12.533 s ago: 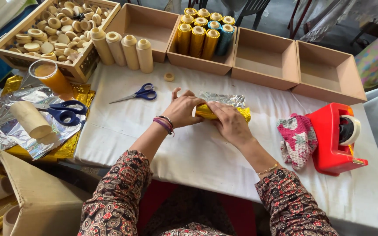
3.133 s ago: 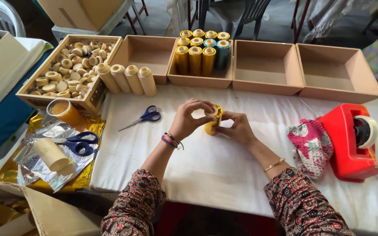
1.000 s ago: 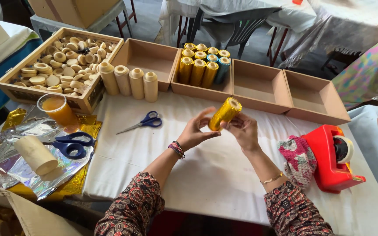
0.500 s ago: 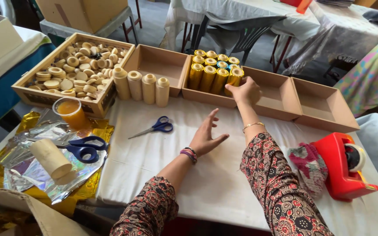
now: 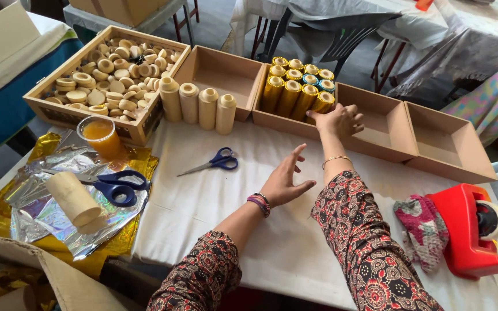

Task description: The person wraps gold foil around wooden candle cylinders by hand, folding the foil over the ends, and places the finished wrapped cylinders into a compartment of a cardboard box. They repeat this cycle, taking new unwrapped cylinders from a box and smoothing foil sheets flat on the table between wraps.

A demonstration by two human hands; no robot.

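Note:
My right hand (image 5: 339, 119) reaches into a cardboard box (image 5: 295, 124) of foil-wrapped rolls (image 5: 295, 86), most gold, a few blue-green. Its thumb and fingertips rest against the rightmost gold roll (image 5: 323, 102), which stands in the front row; the fingers are spread and grip nothing. My left hand (image 5: 285, 179) hovers flat and open over the white tablecloth (image 5: 214, 201), holding nothing. Small blue-handled scissors (image 5: 217, 162) lie to its left.
Bare cardboard tubes (image 5: 198, 105) lean on an empty box (image 5: 223, 75). A wooden crate (image 5: 47, 106) holds several round discs. At left lie foil sheets (image 5: 47, 213), large scissors (image 5: 110, 185), a tube (image 5: 73, 198) and an orange cup (image 5: 100, 135). A red tape dispenser (image 5: 471, 230) and a cloth (image 5: 422, 227) sit right.
The gold roll I held in both hands a second ago now stands in the box with the others. My right hand carried it there; my left hand let go and stayed over the cloth.

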